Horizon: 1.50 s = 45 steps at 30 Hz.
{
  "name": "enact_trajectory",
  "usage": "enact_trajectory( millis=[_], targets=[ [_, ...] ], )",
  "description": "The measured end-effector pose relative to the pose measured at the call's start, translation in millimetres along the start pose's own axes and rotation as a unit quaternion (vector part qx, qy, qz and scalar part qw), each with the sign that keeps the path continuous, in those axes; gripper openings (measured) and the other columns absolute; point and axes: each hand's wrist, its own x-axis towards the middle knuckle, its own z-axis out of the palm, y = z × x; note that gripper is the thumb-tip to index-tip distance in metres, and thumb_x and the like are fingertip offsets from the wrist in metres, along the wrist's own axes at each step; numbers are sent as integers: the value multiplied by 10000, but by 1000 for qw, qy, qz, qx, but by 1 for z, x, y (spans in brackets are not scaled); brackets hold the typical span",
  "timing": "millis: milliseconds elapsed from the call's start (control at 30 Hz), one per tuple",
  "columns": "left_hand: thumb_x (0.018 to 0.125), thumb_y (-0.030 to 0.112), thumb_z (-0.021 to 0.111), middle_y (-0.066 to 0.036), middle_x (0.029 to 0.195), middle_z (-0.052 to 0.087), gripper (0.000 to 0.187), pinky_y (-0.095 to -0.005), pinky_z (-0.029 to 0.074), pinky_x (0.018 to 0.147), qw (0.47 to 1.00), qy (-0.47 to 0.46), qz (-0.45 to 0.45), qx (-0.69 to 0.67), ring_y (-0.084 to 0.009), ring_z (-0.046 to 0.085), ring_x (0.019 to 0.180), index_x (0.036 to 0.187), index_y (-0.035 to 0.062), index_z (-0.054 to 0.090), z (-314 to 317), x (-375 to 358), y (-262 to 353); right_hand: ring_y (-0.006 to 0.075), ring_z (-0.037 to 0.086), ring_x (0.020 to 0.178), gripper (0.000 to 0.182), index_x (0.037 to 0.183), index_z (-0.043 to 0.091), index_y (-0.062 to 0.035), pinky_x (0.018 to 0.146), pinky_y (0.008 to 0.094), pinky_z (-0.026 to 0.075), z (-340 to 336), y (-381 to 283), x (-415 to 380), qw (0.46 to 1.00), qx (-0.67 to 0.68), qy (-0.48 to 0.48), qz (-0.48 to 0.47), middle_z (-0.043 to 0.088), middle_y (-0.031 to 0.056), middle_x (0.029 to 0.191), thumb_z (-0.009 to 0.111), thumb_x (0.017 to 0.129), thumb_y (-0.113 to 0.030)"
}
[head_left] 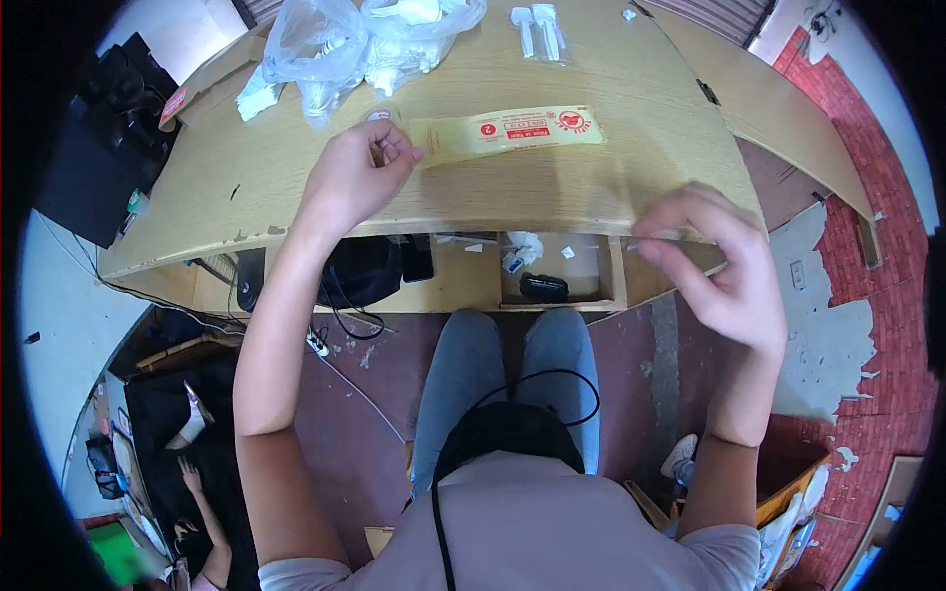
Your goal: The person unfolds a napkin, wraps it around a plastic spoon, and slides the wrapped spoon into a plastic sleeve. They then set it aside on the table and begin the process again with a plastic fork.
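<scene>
A long, pale yellow plastic wrapper [532,131] with red print lies across the tabletop. My left hand [357,175] is at its left end, fingers curled in a pinch that seems to grip the wrapper's edge. Just beyond that hand sits a small round item [380,116], partly covered. My right hand [717,261] hovers by the table's front edge, to the right of the wrapper and apart from it. Its thumb and forefinger bend toward each other with tips close, slightly smeared; anything between them is too small to name.
Plastic bags [370,49] with white items stand at the back left. White plastic-wrapped pieces [538,32] lie at the back. Below the table edge, an open drawer [581,281] holds a black case [544,287] and crumpled white material. A black bag [363,271] sits left of it. Another person's arm [209,527] shows lower left.
</scene>
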Motion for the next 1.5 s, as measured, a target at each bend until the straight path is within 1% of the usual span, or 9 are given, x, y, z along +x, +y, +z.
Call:
enact_trajectory(
  millis=[433, 633, 700, 933, 1000, 1233, 1333, 1400, 1500],
  targets=[
    [884, 187, 606, -13, 630, 552, 190, -246, 369, 529, 1000, 4, -5, 27, -61, 434, 557, 824, 7, 618, -23, 7, 7, 253, 624, 716, 88, 826, 631, -1, 658, 331, 490, -15, -4, -2, 999, 8, -43, -29, 636, 105, 778, 638, 739, 14],
    [818, 130, 554, -176, 880, 659, 193, -378, 486, 714, 942, 248, 172, 145, -322, 642, 791, 941, 23, 655, -94, 110, -45, 257, 630, 702, 112, 833, 644, -22, 627, 331, 490, -10, -10, -23, 994, 73, -76, -25, 643, 94, 784, 676, 728, -3],
    [851, 170, 562, -132, 920, 674, 217, -346, 496, 775, 957, 154, 93, 229, -250, 650, 842, 994, 32, 649, -113, 156, -72, 264, 630, 699, 123, 837, 648, -27, 620, 337, 491, -10, -12, -24, 993, 81, -81, -23, 642, 95, 782, 695, 724, -15],
    [829, 224, 570, -129, 971, 676, 240, -356, 498, 822, 950, 93, 153, 256, -267, 648, 924, 998, 89, 674, -86, 211, -32, 262, 644, 704, 121, 838, 656, -31, 629, 333, 500, -9, -14, -29, 993, 87, -74, -10, 649, 96, 780, 707, 728, -33],
    [808, 285, 593, -134, 1002, 669, 275, -371, 500, 830, 893, 38, 71, 443, -279, 641, 946, 1007, 117, 681, -77, 224, -27, 260, 647, 702, 120, 840, 658, -32, 624, 331, 501, -9, -16, -29, 994, 88, -70, -8, 652, 97, 781, 707, 730, -33],
    [779, 283, 594, -140, 1015, 666, 301, -374, 496, 821, 898, 94, -4, 430, -314, 631, 931, 1010, 111, 682, -62, 217, -16, 252, 646, 688, 116, 833, 659, -28, 609, 329, 499, -15, -12, -41, 994, 85, -71, -5, 650, 97, 770, 711, 730, -36],
    [806, 258, 558, -140, 1006, 667, 293, -361, 486, 823, 942, 54, 88, 318, -317, 629, 911, 1020, 95, 672, -102, 242, -67, 251, 647, 691, 122, 837, 661, -25, 605, 326, 496, -14, -9, -43, 993, 90, -77, -5, 650, 100, 767, 713, 727, -34],
    [831, 229, 521, -148, 963, 668, 286, -355, 478, 812, 948, 163, 174, 209, -312, 630, 880, 1032, 82, 662, -144, 245, -107, 251, 650, 697, 131, 844, 664, -21, 605, 320, 495, -14, -7, -44, 992, 94, -84, 12, 653, 102, 772, 715, 725, -34],
    [831, 230, 524, -154, 967, 672, 288, -359, 480, 816, 919, 230, 31, 318, -291, 641, 911, 1025, 69, 663, -196, 202, -133, 249, 654, 703, 131, 844, 666, -21, 603, 312, 495, -13, -4, -46, 992, 100, -75, 9, 655, 100, 774, 718, 725, -36]
  ],
)
